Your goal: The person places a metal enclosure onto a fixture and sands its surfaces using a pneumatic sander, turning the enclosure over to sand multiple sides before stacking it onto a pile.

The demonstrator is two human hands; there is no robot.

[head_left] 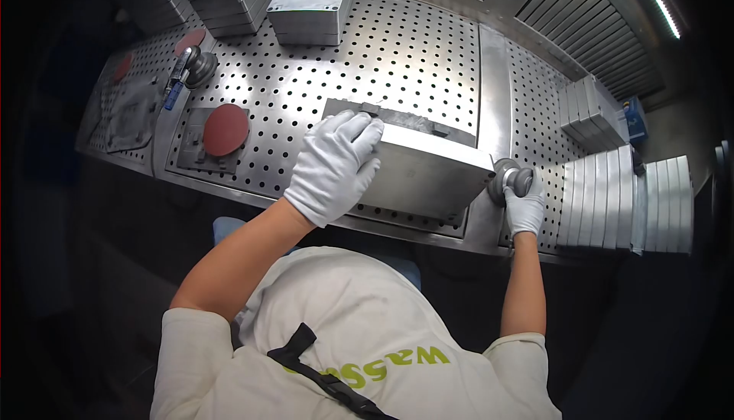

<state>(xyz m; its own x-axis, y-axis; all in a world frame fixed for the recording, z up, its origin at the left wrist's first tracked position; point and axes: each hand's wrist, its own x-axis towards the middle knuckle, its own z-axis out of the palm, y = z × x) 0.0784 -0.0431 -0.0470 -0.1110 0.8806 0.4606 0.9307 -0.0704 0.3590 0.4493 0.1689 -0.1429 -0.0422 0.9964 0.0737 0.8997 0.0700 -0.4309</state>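
Observation:
A rectangular metal box [420,175] stands on its side near the front edge of the bench, with a dark flat fixture plate [417,122] behind and under it. My left hand [330,166], in a white glove, grips the box's left end with its fingers over the top edge. At the opposite end, my gloved right hand [526,210] is closed around a round-headed sander [505,175]. The sander's pad is against or right beside the box's right end; actual contact is hard to tell. My palm hides part of the sander.
The bench top [413,37] is perforated metal. A second sander [200,66] and a red sanding disc [225,129] on a dark plate lie left. Metal boxes [312,7] are stacked at the back; more parts [600,198] stand in rows right, near a blue box [634,119].

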